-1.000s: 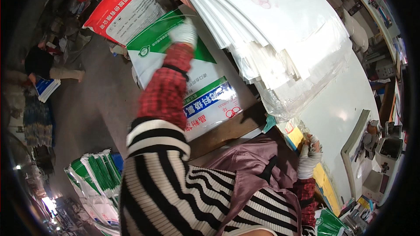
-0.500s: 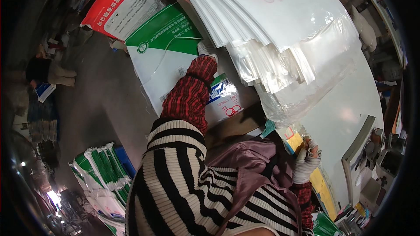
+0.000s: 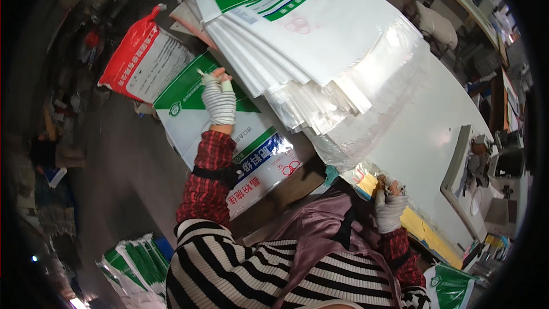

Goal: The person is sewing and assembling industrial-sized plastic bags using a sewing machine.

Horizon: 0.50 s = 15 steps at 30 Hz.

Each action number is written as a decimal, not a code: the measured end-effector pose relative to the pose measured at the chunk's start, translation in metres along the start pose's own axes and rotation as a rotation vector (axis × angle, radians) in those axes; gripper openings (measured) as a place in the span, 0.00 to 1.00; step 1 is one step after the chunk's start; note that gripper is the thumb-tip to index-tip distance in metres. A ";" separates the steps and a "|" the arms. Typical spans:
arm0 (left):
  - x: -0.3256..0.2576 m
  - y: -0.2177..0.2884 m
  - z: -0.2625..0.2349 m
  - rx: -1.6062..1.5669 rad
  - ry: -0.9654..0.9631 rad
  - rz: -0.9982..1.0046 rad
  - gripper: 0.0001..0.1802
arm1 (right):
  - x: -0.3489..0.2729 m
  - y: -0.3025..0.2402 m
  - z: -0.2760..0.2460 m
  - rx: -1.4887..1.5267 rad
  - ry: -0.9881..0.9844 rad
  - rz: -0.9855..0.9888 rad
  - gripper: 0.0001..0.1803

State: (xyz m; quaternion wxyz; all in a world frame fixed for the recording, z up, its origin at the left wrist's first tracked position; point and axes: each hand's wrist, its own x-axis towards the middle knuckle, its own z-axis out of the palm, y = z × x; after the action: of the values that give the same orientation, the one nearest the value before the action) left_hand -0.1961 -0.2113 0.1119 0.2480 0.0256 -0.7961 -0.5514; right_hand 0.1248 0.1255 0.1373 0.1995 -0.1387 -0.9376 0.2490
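Note:
My left hand (image 3: 219,102), in a white wrapped glove with bare fingertips, is over a flat white and green printed bag (image 3: 189,117). Its fingers are curled closed, and a pale thread-like wisp shows by the fingertips; what they hold, if anything, is hidden. A tall pile of white and green plastic sacks (image 3: 354,40) lies on the table to its right. At the table's near edge my right hand (image 3: 391,209), gloved the same way, has its fingers bent beside a clear and yellow plastic packet (image 3: 361,178). I cannot make out what is in those fingers.
A full red and white sack (image 3: 146,57) stands behind the printed bag. Bundled green and white sacks (image 3: 137,269) rest at the lower left. A grey machine (image 3: 466,177) sits on the pale table (image 3: 423,154) at right, and another green bag (image 3: 449,286) lies at the lower right.
My left hand has moved from the edge of the sack pile leftward over the printed bag, and its fingers now show. My right hand stays by the packet. The whole view has shifted.

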 end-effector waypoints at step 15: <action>-0.006 0.102 0.094 0.908 -0.629 1.056 0.30 | 0.009 0.012 -0.005 -0.018 -0.059 0.038 0.10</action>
State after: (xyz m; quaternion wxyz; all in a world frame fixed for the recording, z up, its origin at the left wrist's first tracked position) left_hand -0.2065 -0.0881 0.1755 0.2053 -0.4171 -0.8844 0.0406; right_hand 0.1209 0.1414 0.1379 0.1659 -0.1508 -0.9424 0.2481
